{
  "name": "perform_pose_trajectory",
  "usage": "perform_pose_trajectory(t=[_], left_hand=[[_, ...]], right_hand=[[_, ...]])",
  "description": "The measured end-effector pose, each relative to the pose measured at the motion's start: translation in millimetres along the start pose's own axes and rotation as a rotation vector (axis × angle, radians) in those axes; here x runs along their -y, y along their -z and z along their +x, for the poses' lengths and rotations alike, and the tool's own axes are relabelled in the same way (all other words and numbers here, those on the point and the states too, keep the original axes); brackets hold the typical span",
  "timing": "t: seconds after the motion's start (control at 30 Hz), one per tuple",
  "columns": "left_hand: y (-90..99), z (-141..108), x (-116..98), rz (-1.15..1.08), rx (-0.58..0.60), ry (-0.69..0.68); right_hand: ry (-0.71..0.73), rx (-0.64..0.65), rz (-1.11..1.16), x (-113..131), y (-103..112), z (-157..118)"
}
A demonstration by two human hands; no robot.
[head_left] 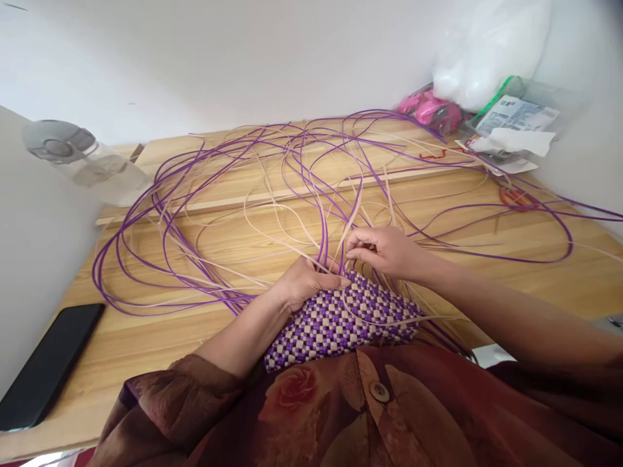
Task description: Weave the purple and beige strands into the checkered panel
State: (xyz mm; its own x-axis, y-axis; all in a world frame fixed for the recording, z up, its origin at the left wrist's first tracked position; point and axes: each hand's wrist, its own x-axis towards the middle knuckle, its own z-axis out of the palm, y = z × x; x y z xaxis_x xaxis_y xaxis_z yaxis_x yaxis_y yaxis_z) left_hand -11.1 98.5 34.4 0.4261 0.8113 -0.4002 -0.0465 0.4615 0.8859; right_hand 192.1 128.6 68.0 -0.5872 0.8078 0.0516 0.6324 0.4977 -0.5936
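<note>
The work in hand looks like weaving one more strand into the checkered mat (341, 321), which lies at the table (160, 337) edge just under both hands. The left hand (304, 282) presses its top edge, fingers together. The right hand (384, 250) pinches a pale strand (351, 224) just beyond it. Threading that strand under the next purple strands (160, 224) seems due, keeping it taut.

phone (46, 363) left, bottle (87, 162) behind it

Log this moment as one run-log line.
left hand: pressing on woven panel | right hand: pinching strands at panel edge | phone: table left | bottle: far left
</note>
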Motion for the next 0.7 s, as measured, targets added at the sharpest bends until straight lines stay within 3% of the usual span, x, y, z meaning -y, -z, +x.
perform_pose_trajectory(t=[0.13, 0.27, 0.47, 0.7], left_hand=[[0.5, 0.5, -0.7, -0.015, 0.001, 0.024], [0.5, 0.9, -0.6, -0.019, 0.019, -0.006], [-1.4, -0.7, -2.0, -0.018, 0.012, -0.006], [-0.7, 1.2, -1.2, -0.028, 0.015, 0.025]], right_hand=[[0.015, 0.028, 0.092, 3.0, 3.3, -12.6], [-0.029, 0.103, 0.214, 5.8, 8.1, -6.2], [-0.312, 0.309, 0.442, -4.5, 5.4, 15.3], [-0.101, 0.236, -0.211, 31.4, 21.2, -20.1]])
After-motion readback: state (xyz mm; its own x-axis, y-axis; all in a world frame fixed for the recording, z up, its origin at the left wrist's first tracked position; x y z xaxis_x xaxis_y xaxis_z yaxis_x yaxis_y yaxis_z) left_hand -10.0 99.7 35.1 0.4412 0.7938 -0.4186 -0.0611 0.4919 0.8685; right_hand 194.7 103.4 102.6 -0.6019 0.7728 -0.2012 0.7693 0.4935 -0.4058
